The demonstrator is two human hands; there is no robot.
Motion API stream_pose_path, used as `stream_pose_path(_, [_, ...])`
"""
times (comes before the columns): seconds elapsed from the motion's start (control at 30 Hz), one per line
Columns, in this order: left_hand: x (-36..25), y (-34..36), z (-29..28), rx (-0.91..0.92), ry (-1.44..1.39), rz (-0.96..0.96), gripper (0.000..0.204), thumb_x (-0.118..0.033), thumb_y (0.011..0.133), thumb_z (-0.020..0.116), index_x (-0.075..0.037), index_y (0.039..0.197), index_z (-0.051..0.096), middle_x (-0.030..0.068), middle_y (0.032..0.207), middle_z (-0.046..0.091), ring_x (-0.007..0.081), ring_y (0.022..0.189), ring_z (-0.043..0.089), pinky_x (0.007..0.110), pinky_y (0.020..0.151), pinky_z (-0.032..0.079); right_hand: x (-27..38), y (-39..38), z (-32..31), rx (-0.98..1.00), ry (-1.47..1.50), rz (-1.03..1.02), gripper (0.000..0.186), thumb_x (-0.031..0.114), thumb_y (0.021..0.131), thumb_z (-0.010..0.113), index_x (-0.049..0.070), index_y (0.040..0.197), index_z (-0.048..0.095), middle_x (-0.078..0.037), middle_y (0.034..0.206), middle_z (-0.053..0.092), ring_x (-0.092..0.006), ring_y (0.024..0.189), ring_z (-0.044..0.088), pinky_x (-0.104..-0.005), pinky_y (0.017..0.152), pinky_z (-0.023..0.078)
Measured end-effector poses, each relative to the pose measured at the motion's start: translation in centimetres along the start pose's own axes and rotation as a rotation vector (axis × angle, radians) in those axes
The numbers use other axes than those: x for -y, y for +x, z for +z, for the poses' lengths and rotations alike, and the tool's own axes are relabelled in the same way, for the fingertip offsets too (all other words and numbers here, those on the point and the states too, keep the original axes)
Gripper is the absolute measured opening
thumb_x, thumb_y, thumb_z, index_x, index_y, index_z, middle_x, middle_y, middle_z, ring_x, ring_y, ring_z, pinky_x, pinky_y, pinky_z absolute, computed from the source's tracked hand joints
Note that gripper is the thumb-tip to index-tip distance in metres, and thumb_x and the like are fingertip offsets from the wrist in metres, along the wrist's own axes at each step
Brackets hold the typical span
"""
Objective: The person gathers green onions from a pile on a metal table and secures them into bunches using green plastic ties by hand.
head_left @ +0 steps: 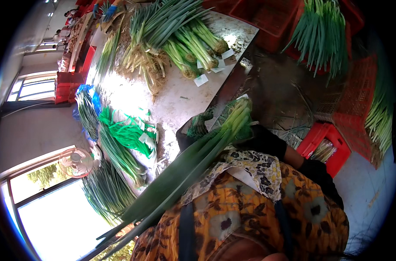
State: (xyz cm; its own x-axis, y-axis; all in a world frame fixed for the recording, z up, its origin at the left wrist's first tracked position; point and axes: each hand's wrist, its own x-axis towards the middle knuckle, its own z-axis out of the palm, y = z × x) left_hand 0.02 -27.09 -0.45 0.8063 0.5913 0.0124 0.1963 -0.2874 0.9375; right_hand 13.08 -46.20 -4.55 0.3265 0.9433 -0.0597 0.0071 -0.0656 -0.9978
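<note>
Before the chest [226, 191], the onion bundle [212, 142] slants, roots [243, 104] upper right, nearer the right hand [262, 140]; whether it clamps, I cannot tell.

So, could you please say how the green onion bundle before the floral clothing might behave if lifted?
The green onion bundle would probably sway or bend at its leafy end, which is long and tapering. Its pale stalk end is likely stiffer, looking thick and closely packed.
</note>
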Motion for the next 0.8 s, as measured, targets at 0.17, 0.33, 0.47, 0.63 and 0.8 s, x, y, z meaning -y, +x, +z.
stream_pose_path(0.17, [7.2, 1.5, 0.8, 0.004, 0.121, 0.037, 0.021, -0.006, 0.083, 0.064, 0.003, 0.103, 0.066, 0.0027, 0.085, 0.067, 0.0073, 0.066, 0.057, 0.021, 0.058, 0.045, -8.2, 2.9, 2.8, -0.142, -0.570, -0.214, 0.028, 0.024, 0.081, 0.062, 0.004, 0.101, 0.061, -0.015, 0.089, 0.063, -0.0347, 0.079, 0.060, -0.0426, 0.065, 0.047])
stream_pose_path(0.33, [11.0, 1.4, 0.9, -0.011, 0.236, 0.062, 0.020, -0.006, 0.084, 0.062, 0.001, 0.102, 0.067, 0.0027, 0.084, 0.067, 0.0067, 0.066, 0.056, 0.020, 0.057, 0.045, -12.0, 4.4, 3.3, -0.060, -0.805, -0.114, 0.031, 0.023, 0.073, 0.059, 0.005, 0.098, 0.061, -0.016, 0.076, 0.057, -0.0345, 0.070, 0.058, -0.0481, 0.062, 0.045])
stream_pose_path(0.47, [13.5, 2.8, 1.2, -0.018, 0.484, 0.225, 0.019, -0.007, 0.085, 0.061, 0.000, 0.102, 0.067, 0.0028, 0.083, 0.067, 0.0062, 0.065, 0.056, 0.020, 0.057, 0.045, -15.8, 2.7, 4.3, -0.110, -0.826, -0.254, 0.037, 0.026, 0.072, 0.062, 0.005, 0.101, 0.062, -0.018, 0.073, 0.058, -0.0358, 0.072, 0.059, -0.0483, 0.065, 0.047])
stream_pose_path(0.63, [14.7, 3.6, -0.6, -0.049, 0.244, -0.063, 0.023, -0.011, 0.088, 0.051, -0.004, 0.107, 0.064, 0.0047, 0.078, 0.066, 0.0132, 0.067, 0.061, 0.026, 0.061, 0.050, -8.4, 4.8, 1.0, -0.195, -0.553, 0.095, 0.026, 0.026, 0.089, 0.053, 0.003, 0.092, 0.065, -0.021, 0.074, 0.062, -0.0401, 0.073, 0.060, -0.0485, 0.068, 0.048])
stream_pose_path(0.8, [8.3, 7.2, -5.6, -0.143, -1.087, -0.371, 0.028, -0.010, 0.089, 0.051, 0.004, 0.114, 0.056, 0.0020, 0.072, 0.057, 0.0115, 0.062, 0.056, 0.025, 0.060, 0.050, 1.4, 8.1, -2.1, -0.120, -0.476, -0.210, 0.024, 0.026, 0.088, 0.060, 0.003, 0.094, 0.065, -0.018, 0.073, 0.064, -0.0363, 0.069, 0.062, -0.0421, 0.063, 0.048])
